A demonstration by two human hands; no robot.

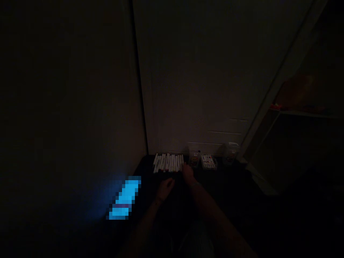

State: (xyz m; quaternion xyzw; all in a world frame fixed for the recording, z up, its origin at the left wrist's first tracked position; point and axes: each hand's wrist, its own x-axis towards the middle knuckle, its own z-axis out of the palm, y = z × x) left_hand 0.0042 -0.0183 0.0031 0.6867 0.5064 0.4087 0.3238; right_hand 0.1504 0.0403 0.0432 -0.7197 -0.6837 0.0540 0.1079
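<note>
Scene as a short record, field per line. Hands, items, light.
left hand: nearer the wearer than the markers, apart from them; fingers curled, contents unclear
right hand: at the row's right end; contact unclear
markers: side by side in a row, mostly white
white pack: between left container and right container, both clear
screen: glowing blue, pixelated, left of the hands
light: very dim

Holds the bare right hand (187,172) at the right end of lined-up white cylindrical markers (167,163), the loosely curled bare left hand (165,189) nearer, right of a glowing blue rectangle (125,197).
</note>
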